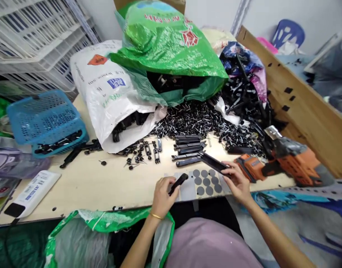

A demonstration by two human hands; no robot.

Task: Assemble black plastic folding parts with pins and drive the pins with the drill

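My left hand (162,195) is closed around a short black plastic piece (179,182) with a rounded end, tilted up to the right. Between the fingers and thumb of my right hand (239,184) is a longer black channel-shaped piece (212,162), its far end pointing left over a row of similar black parts (189,140). On the table edge between both hands lies a sheet of round grey discs (206,181). Small black pin-like pieces (184,119) form a wide heap beyond the row.
An orange cordless power tool (299,158) lies at the right. Behind stand a green sack (171,48) and a white sack (104,89), both holding black parts. A blue basket (45,115) and a white bottle-like pack (34,191) are left. A green-rimmed bag (104,219) hangs open below the edge.
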